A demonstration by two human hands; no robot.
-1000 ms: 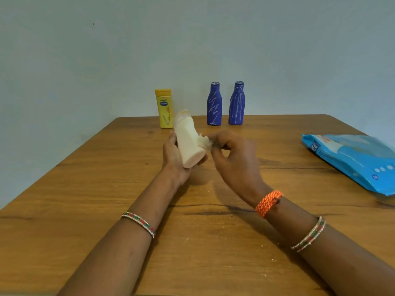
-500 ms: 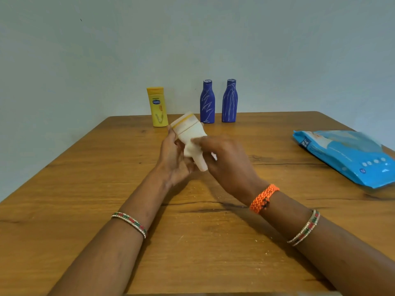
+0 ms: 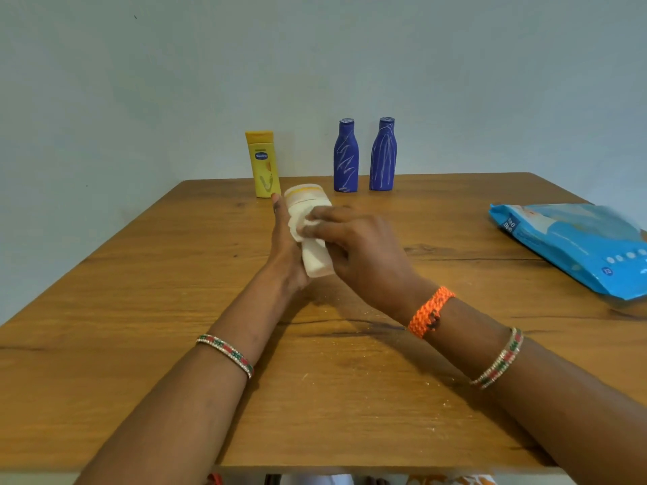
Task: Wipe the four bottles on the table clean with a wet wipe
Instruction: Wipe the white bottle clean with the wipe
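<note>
A plain pale grey-blue wall fills the upper half of the frame, and below it a brown wooden table [image 3: 147,309] with dark grain cracks runs to the lower edge. At the table's far edge, centre of the frame, stands a yellow plastic lotion bottle [image 3: 264,164] with a blue oval label reading "Vaseline". To its right stand two dark blue bottles side by side, the left blue bottle [image 3: 346,156] and the right blue bottle [image 3: 383,154], both streaked with whitish scribbles. At the right edge of the frame lies a flat blue plastic pack of wet wipes [image 3: 577,246]; its small print is too blurred to read surely.

In the middle of the frame the left hand [image 3: 285,253] holds a white plastic bottle with a faint yellow band [image 3: 313,236] off the table, tilted, its grip closed around the body. The right hand [image 3: 360,253] presses a crumpled white wet wipe [image 3: 304,228] against the bottle's side, fingers closed on it.
</note>
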